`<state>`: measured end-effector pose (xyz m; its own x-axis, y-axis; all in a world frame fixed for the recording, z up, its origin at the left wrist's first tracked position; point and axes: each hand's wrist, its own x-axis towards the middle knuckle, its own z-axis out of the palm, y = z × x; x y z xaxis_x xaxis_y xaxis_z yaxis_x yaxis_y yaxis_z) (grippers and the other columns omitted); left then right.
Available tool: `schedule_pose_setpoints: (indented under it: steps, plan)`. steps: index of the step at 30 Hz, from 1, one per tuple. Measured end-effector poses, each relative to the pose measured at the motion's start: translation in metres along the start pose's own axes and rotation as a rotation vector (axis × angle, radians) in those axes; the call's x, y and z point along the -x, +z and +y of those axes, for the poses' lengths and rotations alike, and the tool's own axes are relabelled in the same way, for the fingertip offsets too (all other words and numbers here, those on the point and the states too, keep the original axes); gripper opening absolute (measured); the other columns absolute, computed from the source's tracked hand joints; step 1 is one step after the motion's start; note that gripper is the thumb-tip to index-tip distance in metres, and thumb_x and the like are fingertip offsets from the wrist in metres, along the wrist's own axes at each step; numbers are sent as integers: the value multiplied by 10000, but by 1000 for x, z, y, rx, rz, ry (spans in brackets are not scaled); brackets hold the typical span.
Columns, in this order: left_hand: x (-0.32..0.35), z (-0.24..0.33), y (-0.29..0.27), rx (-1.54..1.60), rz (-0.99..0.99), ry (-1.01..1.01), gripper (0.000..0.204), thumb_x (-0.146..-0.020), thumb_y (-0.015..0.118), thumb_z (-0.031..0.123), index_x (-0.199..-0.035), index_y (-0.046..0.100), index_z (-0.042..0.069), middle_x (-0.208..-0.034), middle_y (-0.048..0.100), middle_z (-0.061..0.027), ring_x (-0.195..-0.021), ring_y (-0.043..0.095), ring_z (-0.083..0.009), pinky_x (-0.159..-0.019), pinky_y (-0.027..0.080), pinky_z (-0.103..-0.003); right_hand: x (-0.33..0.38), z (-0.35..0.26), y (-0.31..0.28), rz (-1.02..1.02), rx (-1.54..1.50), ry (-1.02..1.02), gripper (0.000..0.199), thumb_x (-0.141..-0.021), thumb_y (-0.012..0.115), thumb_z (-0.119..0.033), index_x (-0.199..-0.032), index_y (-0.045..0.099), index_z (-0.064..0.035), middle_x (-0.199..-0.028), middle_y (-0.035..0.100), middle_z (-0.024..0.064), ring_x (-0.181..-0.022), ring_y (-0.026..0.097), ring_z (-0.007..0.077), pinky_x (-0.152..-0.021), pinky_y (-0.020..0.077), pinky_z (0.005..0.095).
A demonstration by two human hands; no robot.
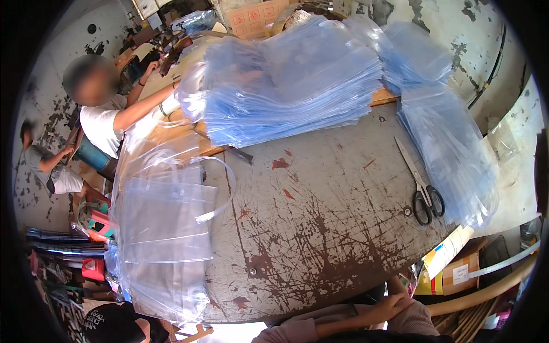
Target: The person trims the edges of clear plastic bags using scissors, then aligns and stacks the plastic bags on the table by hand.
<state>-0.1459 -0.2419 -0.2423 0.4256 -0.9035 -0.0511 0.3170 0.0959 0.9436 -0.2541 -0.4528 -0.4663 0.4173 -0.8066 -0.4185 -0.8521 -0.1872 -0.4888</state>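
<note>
At the table's near edge, my left hand and my right hand lie together. My left forearm crosses from the lower left. The fingers are small and overlap, so their grip cannot be made out, and no tool shows in them. On the scratched grey tabletop, black-handled scissors lie to the right, blades pointing away. Clear plastic bags with looped handles lie at the left. A thick stack of bluish clear plastic bags covers the far side, and another pile hangs along the right edge.
A co-worker in a white shirt reaches over the table's far left. Farther back is another person. A black cap shows at lower left. Cardboard boxes stand beside the near right edge. A dark strip lies by the large stack.
</note>
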Motion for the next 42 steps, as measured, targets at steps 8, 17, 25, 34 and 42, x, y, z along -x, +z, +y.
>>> schedule_pose_setpoints:
  steps: [8,17,25,34,42]
  plan:
    - [-41,-43,-1,-426,68,123,406,-912,463,400,-888,605,20,-760,595,-237,-741,601,-347,-699,456,-389,-6,1,-7,5,1,-35,181,-853,535,-266,-967,569,-130,-942,584,70,-852,562,192,-696,466,300]
    - [-89,-84,9,-428,37,40,424,-896,481,386,-798,637,5,-730,601,-230,-687,604,-345,-647,458,-424,-25,-15,-26,46,-8,-79,188,-849,536,-264,-976,570,-130,-958,583,81,-867,562,204,-707,465,308]
    - [-101,-105,-5,-450,97,68,280,-920,446,267,-992,545,15,-904,572,-207,-804,580,-371,-689,458,-410,-35,-27,-6,-26,11,-126,195,-846,537,-263,-984,571,-129,-972,582,91,-880,561,215,-717,464,315]
    - [-58,-66,-12,-44,110,-264,288,-910,503,348,-969,532,67,-811,572,-53,-718,519,-180,-605,415,-304,-43,-28,3,-61,41,-119,204,-842,538,-261,-993,572,-129,-988,582,102,-894,561,227,-727,463,323]
    - [-42,-72,-34,309,-402,-462,307,-861,594,286,-1100,549,101,-829,496,76,-739,421,-17,-570,344,-175,-47,-27,7,-74,76,-110,211,-838,539,-259,-1001,573,-129,-1002,581,112,-908,560,238,-737,462,330]
